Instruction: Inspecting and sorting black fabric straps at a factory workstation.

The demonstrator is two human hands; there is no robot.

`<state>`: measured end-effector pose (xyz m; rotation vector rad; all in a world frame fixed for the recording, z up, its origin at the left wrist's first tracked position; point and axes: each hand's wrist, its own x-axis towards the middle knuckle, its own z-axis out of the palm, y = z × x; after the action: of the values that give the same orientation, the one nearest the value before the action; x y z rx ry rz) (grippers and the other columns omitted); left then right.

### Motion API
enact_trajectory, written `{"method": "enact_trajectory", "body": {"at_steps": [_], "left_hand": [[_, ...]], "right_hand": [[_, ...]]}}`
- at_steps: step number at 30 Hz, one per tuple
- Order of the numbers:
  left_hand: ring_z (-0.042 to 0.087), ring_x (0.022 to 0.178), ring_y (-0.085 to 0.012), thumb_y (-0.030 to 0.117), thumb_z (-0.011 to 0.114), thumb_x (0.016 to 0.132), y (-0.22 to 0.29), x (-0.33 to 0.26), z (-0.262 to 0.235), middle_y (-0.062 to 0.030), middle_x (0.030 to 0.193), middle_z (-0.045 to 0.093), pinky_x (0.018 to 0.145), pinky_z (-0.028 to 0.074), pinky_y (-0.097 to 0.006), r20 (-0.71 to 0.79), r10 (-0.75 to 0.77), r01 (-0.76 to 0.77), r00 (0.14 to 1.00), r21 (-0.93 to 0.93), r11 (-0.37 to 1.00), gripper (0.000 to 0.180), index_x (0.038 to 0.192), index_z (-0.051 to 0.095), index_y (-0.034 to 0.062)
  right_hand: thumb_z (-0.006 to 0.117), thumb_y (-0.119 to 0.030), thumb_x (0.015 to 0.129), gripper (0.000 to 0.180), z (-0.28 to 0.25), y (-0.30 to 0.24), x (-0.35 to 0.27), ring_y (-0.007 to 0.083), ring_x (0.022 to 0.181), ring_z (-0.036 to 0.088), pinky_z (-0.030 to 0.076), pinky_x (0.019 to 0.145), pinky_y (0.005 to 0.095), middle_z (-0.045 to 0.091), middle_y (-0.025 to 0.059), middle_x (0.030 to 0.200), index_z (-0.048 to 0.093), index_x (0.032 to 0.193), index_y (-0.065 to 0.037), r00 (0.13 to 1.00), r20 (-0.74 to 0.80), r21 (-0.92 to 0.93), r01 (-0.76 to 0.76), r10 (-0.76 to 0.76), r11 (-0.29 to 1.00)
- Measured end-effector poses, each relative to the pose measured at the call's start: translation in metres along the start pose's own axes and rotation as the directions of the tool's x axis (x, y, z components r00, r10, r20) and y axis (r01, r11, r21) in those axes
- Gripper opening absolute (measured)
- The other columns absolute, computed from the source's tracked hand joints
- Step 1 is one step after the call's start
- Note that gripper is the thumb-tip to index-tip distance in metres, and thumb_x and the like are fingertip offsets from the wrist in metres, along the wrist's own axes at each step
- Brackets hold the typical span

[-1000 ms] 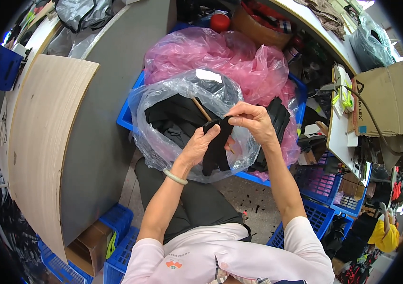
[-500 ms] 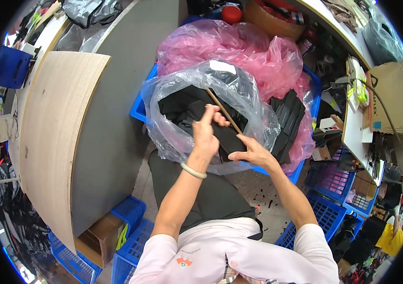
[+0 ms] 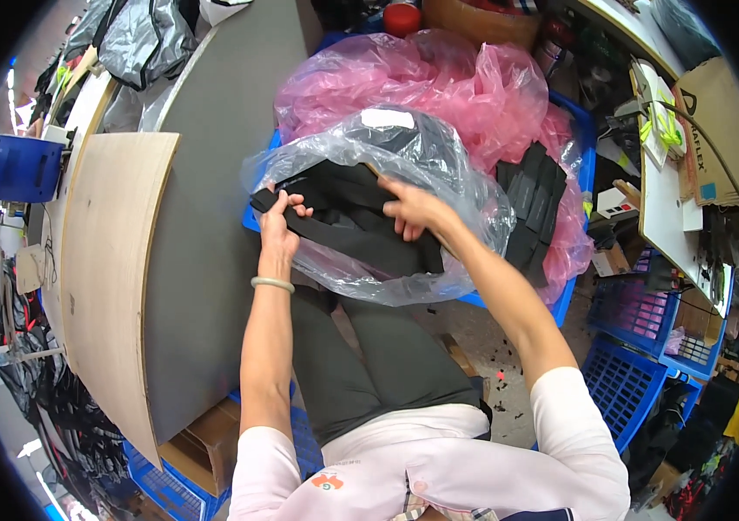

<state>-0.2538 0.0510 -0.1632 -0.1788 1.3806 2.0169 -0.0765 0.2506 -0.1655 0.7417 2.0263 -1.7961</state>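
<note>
A clear plastic bag (image 3: pixel 335 274) stands with its mouth spread, full of black fabric strips (image 3: pixel 361 236). My left hand (image 3: pixel 276 227) is closed on the end of a folded black strip (image 3: pixel 262 201) at the bag's left side. Over the bag's mouth, my right hand (image 3: pixel 416 211) has its index finger stretched forward and the other fingers curled. It lies along a thin wooden stick (image 3: pixel 372 168), whose tip shows just past the index finger; the hand covers most of the stick.
The bag sits in a blue crate (image 3: pixel 566 293) with crumpled pink plastic (image 3: pixel 508 95) and a stack of black strips (image 3: pixel 529 208). A grey panel (image 3: pixel 213 217) and a wooden board (image 3: pixel 113 269) stand left. Blue baskets (image 3: pixel 617 382) and a cardboard box (image 3: pixel 730 130) are right.
My left hand has moved left from the bag's middle, drawing a black strip end to the rim. The right hand has slid forward and left along the stick. The view has shifted slightly.
</note>
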Motion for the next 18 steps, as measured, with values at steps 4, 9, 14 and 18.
{"method": "enact_trajectory", "body": {"at_steps": [4, 9, 14, 18], "left_hand": [[0.051, 0.054, -0.0155, 0.016, 0.055, 0.090, 0.040, 0.034, 0.010, -0.0077, 0.064, 0.055, 0.059, 0.052, -0.035, 0.030, -0.023, 0.014, 0.999, 0.276, 0.961, 0.020, 0.085, 0.058, -0.0031], [0.051, 0.054, -0.0152, 0.013, 0.053, 0.091, 0.046, 0.016, 0.011, -0.0079, 0.067, 0.055, 0.058, 0.052, -0.035, 0.047, 0.020, -0.030, 0.999, 0.244, 0.969, 0.015, 0.094, 0.056, -0.0015], [0.049, 0.058, -0.0161, 0.010, 0.050, 0.091, 0.055, -0.025, -0.009, -0.0098, 0.075, 0.054, 0.063, 0.049, -0.036, 0.158, 0.007, -0.010, 0.987, 0.017, 1.000, 0.056, 0.140, 0.021, 0.0043], [0.048, 0.059, -0.0170, 0.010, 0.049, 0.092, 0.049, -0.043, -0.002, -0.0108, 0.075, 0.053, 0.065, 0.047, -0.038, 0.213, -0.028, 0.058, 0.977, -0.132, 0.990, 0.058, 0.141, 0.019, 0.0033]], "right_hand": [[0.050, -0.011, 0.086, 0.062, -0.068, -0.032, 0.046, 0.0213, 0.050, 0.061, 0.051, 0.042, 0.0334, 0.062, 0.0144, 0.073, 0.024, 0.142, -0.017, 0.918, -0.390, 0.004, 0.075, -0.068, 0.997], [0.058, -0.017, 0.083, 0.054, -0.083, -0.044, 0.051, 0.0167, 0.057, 0.060, 0.053, 0.053, 0.0331, 0.060, 0.0081, 0.076, 0.040, 0.133, -0.013, 0.942, -0.326, 0.031, 0.093, -0.078, 0.995], [0.068, -0.023, 0.071, 0.036, -0.011, -0.004, 0.028, 0.0341, 0.065, 0.064, 0.050, 0.057, 0.0469, 0.064, 0.0182, 0.080, 0.052, 0.100, -0.007, 0.821, -0.295, -0.764, 0.105, -0.489, 0.637], [0.062, -0.015, 0.073, 0.026, 0.012, 0.034, 0.017, 0.0359, 0.073, 0.062, 0.049, 0.061, 0.0483, 0.063, 0.0131, 0.080, 0.054, 0.097, -0.010, 0.775, -0.453, -0.739, -0.050, -0.440, 0.672]]}}
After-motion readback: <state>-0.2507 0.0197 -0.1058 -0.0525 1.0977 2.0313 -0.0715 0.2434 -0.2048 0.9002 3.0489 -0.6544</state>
